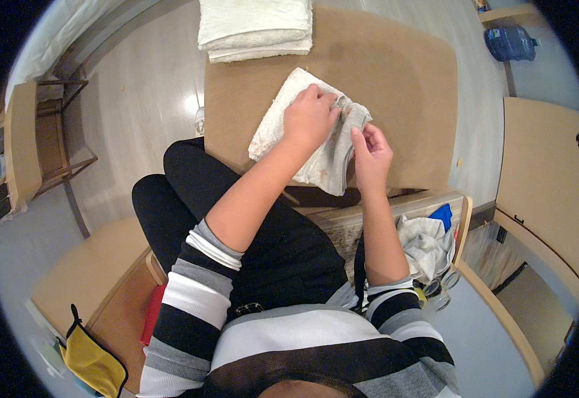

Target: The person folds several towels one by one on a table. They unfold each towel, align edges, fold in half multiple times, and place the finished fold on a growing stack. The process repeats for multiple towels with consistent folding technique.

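Observation:
On the brown table lies a partly folded white and grey towel (276, 126), its right edge bunched up and lifted. My left hand (310, 117) rests on top of it, fingers curled against a raised grey fold. At the towel's right edge, my right hand (373, 156) is closed with thumb and fingers on the grey border. Part of the cloth between the two hands is creased. Farther away, at the table's far left edge, sits a neat stack of folded white and grey towels (256, 30).
The brown table (395, 73) stands before my knees. Near my right forearm, an open drawer or box holds a crumpled light cloth (425, 245) and a blue item (442, 215). A yellow cloth (90, 358) hangs at lower left. A blue water jug (509, 44) lies far right.

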Action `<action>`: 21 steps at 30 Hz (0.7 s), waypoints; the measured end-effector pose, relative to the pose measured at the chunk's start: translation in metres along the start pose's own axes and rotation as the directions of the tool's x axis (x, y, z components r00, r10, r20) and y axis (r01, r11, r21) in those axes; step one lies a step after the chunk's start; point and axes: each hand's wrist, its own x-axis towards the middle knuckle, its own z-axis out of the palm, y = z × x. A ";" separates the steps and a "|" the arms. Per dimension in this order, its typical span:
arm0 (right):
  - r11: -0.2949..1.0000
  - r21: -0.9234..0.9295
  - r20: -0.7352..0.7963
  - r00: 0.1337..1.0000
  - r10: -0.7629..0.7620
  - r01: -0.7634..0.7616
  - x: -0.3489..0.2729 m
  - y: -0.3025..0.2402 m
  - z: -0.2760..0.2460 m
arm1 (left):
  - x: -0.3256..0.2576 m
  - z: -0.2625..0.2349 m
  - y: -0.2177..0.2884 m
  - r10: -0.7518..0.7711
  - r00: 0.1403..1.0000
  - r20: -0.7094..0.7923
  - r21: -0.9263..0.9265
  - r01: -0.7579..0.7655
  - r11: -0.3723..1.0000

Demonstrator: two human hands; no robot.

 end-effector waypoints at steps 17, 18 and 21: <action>0.981 -0.187 0.092 0.995 -0.037 0.053 0.002 -0.007 0.033 | 0.010 -0.003 -0.014 -0.205 0.958 0.199 -0.559 0.282 0.780; 0.941 -0.306 0.086 0.989 -0.121 0.142 0.002 -0.005 0.036 | 0.009 -0.003 -0.013 -0.217 0.953 0.210 -0.578 0.300 0.759; 0.804 -0.509 0.111 0.949 -0.294 0.309 0.003 -0.004 0.041 | 0.007 -0.004 -0.008 -0.232 0.950 0.209 -0.640 0.312 0.702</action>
